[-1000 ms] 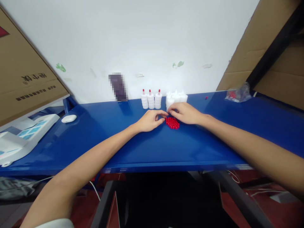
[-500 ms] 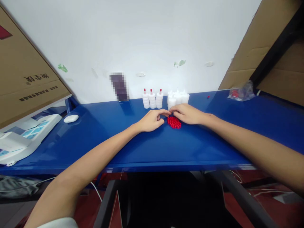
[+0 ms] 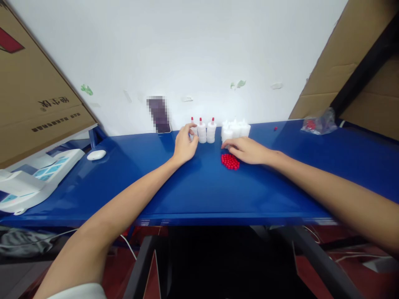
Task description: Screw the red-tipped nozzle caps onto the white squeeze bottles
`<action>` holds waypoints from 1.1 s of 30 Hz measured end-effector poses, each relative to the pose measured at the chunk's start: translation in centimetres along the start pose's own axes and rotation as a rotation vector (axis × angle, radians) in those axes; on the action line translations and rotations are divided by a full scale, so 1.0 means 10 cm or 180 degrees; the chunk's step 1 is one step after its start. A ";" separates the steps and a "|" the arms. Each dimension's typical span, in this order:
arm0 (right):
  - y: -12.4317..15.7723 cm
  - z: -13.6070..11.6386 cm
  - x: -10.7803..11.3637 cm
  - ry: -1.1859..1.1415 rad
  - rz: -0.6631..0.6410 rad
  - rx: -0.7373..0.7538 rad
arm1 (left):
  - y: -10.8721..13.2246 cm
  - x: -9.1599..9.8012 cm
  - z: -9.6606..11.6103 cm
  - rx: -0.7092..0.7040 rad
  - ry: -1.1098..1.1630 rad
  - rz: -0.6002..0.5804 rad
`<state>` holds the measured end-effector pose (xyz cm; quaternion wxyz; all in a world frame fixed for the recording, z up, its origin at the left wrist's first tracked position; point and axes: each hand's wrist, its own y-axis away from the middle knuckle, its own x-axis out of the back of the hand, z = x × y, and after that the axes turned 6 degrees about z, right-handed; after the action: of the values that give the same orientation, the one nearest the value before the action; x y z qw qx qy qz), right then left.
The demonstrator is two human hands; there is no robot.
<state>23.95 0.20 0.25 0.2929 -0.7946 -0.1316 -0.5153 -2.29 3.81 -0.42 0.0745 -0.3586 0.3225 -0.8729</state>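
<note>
Three white squeeze bottles with red tips stand upright in a row by the wall. My left hand is at the leftmost of these bottles, its fingers curved but apart, partly covering that bottle. Whether it touches the bottle I cannot tell. A tight group of white bottles without red tips stands to the right. Just in front of that group, my right hand is low over the table, fingers loosely bent, with a gap between thumb and forefinger. Below its fingertips lies a flat cluster of small red caps.
On the blue table, a phone leans against the wall and a white earbud case lies at left. A white device sits further left. A clear bag with red pieces and a loose red cap are at right.
My left hand has moved left and away from my right hand, to the leftmost red-tipped bottle. My right hand stays by the caps. The view has shifted slightly.
</note>
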 end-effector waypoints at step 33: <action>0.00 -0.07 0.05 0.0146 -0.0132 -0.0350 | -0.08 0.01 -0.18 -0.1083 -0.0608 0.0583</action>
<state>23.64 -0.25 0.94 0.2410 -0.7945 -0.1128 -0.5458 -3.49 5.32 -0.87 0.1221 -0.4162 0.4879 -0.7575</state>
